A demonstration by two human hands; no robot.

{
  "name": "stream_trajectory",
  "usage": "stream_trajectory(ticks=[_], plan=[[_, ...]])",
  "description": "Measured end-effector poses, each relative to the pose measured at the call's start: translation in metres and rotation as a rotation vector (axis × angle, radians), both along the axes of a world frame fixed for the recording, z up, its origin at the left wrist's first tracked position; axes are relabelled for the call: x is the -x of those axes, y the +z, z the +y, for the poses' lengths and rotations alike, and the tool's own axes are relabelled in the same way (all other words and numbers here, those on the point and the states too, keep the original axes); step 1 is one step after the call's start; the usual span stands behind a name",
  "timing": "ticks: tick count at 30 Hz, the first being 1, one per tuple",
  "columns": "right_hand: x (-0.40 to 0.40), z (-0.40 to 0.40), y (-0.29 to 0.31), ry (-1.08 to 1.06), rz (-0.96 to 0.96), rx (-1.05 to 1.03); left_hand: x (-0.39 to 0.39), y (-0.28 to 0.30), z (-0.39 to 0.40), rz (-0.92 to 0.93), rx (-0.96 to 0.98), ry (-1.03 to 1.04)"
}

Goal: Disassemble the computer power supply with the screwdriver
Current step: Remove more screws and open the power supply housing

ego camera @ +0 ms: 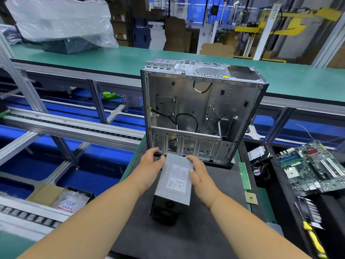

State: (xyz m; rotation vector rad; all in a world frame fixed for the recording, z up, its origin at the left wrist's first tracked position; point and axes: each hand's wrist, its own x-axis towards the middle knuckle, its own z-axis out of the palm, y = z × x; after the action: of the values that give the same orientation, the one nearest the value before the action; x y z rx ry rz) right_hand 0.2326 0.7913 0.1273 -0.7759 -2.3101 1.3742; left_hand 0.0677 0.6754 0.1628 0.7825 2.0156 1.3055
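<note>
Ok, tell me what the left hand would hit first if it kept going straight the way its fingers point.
Probably the lower front edge of the open computer case: the left hand, gripping the power supply, points at it, though depth is unclear.

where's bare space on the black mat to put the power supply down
Bare mat lies right of the power supply, bordered by the green memory stick, and nearer the person. Crowded beyond: the computer case; right: the motherboard.
</note>
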Motion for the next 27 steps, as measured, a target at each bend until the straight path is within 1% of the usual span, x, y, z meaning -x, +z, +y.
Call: stream_trajectory(ticks=[1, 4, 6, 7, 9, 11, 12, 14, 15, 17, 18, 20, 21, 23, 27], plan=[[-0.007, 0.003, -0.001, -0.02, 0.002, -0.008, 0.002, -0.006, -0.004, -0.06, 0.054, 0.023], [-0.029, 0.01, -0.004, -0.068, -0.05, -0.037, -0.002, -0.036, -0.011, -0.173, 0.334, 0.074], [-0.045, 0.012, -0.006, -0.123, -0.09, -0.06, -0.011, -0.055, -0.011, -0.314, 0.377, 0.09], [-0.052, 0.013, -0.008, -0.166, -0.1, -0.062, -0.017, -0.061, -0.011, -0.353, 0.38, 0.078], [-0.065, 0.016, -0.014, -0.29, -0.141, -0.027, -0.025, -0.065, -0.012, -0.329, 0.397, 0.04], [-0.073, 0.016, -0.018, -0.347, -0.248, 0.065, -0.032, -0.065, -0.009, -0.31, 0.397, 0.02], [-0.077, 0.016, -0.023, -0.393, -0.258, 0.213, -0.038, -0.063, -0.008, -0.34, 0.393, -0.01], [-0.084, 0.01, -0.027, -0.48, -0.205, 0.531, -0.05, -0.058, -0.005, -0.382, 0.396, -0.131], [-0.087, 0.007, -0.028, -0.506, -0.17, 0.63, -0.057, -0.056, -0.003, -0.364, 0.407, -0.204], [-0.086, 0.006, -0.029, -0.49, -0.139, 0.673, -0.067, -0.051, 0.002, -0.279, 0.443, -0.26], [-0.085, 0.007, -0.029, -0.523, -0.137, 0.666, -0.07, -0.048, 0.004, -0.227, 0.483, -0.242], [-0.081, 0.009, -0.03, -0.611, -0.201, 0.595, -0.073, -0.044, 0.011, -0.163, 0.556, -0.195], [-0.079, 0.011, -0.03, -0.636, -0.243, 0.594, -0.073, -0.044, 0.014, -0.167, 0.561, -0.176], [-0.078, 0.013, -0.032, -0.644, -0.301, 0.66, -0.074, -0.045, 0.018, -0.235, 0.532, -0.136], [-0.079, 0.014, -0.033, -0.633, -0.278, 0.814, -0.079, -0.043, 0.027, -0.372, 0.496, -0.089]])
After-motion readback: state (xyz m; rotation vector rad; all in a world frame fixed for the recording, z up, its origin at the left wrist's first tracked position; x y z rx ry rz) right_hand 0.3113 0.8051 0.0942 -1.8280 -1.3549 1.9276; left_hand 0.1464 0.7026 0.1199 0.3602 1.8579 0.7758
